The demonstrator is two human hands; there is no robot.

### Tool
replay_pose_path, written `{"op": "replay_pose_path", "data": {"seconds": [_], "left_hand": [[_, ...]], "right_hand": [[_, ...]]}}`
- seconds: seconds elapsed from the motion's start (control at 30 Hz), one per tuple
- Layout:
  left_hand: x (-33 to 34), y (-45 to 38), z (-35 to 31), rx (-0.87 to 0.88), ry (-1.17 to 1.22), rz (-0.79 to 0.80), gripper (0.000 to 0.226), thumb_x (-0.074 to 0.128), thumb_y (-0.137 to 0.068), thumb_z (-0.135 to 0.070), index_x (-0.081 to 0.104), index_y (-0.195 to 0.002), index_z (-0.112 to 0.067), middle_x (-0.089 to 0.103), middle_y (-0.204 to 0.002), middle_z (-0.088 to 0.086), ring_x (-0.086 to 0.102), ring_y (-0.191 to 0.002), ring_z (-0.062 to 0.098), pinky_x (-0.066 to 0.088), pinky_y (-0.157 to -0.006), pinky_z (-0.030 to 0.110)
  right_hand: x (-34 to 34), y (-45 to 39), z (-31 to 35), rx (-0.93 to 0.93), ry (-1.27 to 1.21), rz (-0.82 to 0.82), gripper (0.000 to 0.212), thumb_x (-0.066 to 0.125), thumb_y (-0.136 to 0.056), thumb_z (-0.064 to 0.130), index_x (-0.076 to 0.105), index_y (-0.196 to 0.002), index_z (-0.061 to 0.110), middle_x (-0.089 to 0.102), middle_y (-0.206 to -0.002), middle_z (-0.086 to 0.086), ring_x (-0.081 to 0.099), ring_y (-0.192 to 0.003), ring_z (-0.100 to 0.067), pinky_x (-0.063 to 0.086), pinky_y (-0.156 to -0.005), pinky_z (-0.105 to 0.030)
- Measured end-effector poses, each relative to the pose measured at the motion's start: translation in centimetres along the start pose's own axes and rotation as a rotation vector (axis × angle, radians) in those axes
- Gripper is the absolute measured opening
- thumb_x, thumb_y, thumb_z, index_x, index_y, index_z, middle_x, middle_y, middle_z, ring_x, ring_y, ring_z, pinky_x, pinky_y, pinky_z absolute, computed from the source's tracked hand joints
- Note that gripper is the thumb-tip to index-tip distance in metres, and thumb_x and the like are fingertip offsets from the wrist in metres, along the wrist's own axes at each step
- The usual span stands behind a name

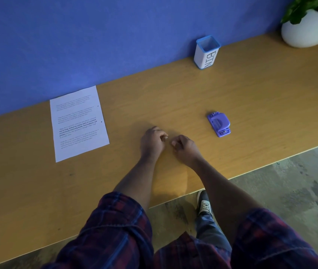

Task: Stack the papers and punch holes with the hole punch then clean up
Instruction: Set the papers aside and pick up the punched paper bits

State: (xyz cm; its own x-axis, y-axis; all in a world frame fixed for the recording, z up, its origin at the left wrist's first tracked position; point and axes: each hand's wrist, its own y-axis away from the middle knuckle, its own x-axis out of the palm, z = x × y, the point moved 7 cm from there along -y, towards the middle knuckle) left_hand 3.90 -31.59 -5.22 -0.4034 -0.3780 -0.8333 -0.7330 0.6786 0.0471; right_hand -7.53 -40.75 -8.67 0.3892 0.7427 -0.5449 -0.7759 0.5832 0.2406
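My left hand (152,141) and right hand (185,149) sit curled on the desk (173,98); whether they pinch anything I cannot tell. Papers (78,123) look thin, floppy: I'd lift by an edge. Hole punch (219,124) looks rigid: grip its sides.

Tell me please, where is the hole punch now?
In the head view the purple hole punch lies on the wooden table, to the right of the right hand and apart from it, with the container marked BIN farther back by the wall.
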Motion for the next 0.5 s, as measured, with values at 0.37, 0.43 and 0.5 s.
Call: {"op": "replay_pose_path", "data": {"seconds": [0.37, 0.43, 0.5], "left_hand": [[-0.2, -1.8, 1.5, -0.157, 0.14, 0.122, 0.007, 0.066, -0.087, -0.007, 0.072, -0.084, -0.008, 0.074, -0.089, 0.006, 0.068, -0.087, 0.023, 0.053, -0.077, 0.029], [-0.3, -2.1, 1.6, -0.181, 0.156, 0.149, 0.008, 0.064, -0.088, -0.006, 0.07, -0.083, -0.009, 0.073, -0.089, 0.005, 0.067, -0.087, 0.023, 0.048, -0.074, 0.025], [-0.3, -2.4, 1.4, -0.209, 0.171, 0.17, 0.009, 0.062, -0.09, -0.01, 0.067, -0.083, -0.012, 0.07, -0.087, 0.001, 0.064, -0.085, 0.021, 0.042, -0.071, 0.023]], "right_hand": [[0.2, -0.4, 0.0, 0.028, -0.017, 0.028, 0.011, 0.057, -0.096, 0.019, 0.054, -0.087, 0.023, 0.06, -0.092, 0.001, 0.055, -0.084, -0.019, 0.037, -0.072, -0.027], [0.2, -0.7, -0.4, 0.075, -0.01, 0.036, 0.011, 0.056, -0.096, 0.022, 0.055, -0.085, 0.022, 0.063, -0.089, 0.0, 0.055, -0.08, -0.019, 0.038, -0.069, -0.028], [0.1, -1.0, -0.6, 0.139, -0.052, 0.052, 0.012, 0.054, -0.097, 0.023, 0.058, -0.086, 0.018, 0.068, -0.085, -0.003, 0.06, -0.076, -0.022, 0.045, -0.067, -0.03]]}}
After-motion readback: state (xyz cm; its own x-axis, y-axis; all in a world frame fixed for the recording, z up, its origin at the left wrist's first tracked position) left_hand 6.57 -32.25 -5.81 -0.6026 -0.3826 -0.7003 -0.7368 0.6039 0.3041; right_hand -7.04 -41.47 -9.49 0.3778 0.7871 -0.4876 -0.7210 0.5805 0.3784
